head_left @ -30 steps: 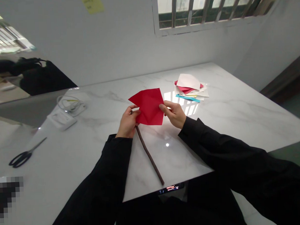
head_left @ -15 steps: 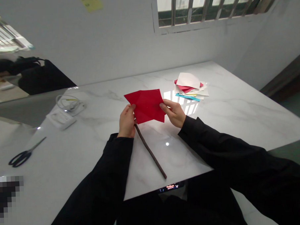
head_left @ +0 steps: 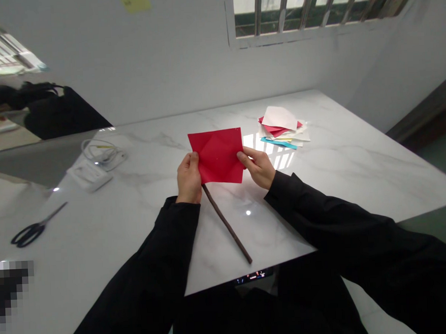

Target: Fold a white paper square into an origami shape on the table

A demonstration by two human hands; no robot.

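Observation:
A sheet of red paper (head_left: 220, 157), faintly creased, is stretched between my two hands above the table. My left hand (head_left: 188, 180) pinches its left edge, thumb in front. On the right edge, my right hand (head_left: 258, 166) grips the sheet between thumb and fingers. A thin brown stick (head_left: 229, 227) slants from beside my left hand down toward the table's front edge. Its upper end is hidden at the hand and paper, so whether the left fingers also hold it is unclear.
Black-handled scissors (head_left: 37, 228) lie on the marble-patterned table (head_left: 341, 166) at left. Behind them are a white tray-like item (head_left: 88, 175) and a coiled white cable (head_left: 107, 155). Paper scraps (head_left: 280, 120) are piled at back right. A phone-like screen (head_left: 254, 276) shows below the front edge.
The red paper has flattened out; its bent, pointed outline is now nearly rectangular. The stick's lower end has shifted slightly right. Both hands keep their grip.

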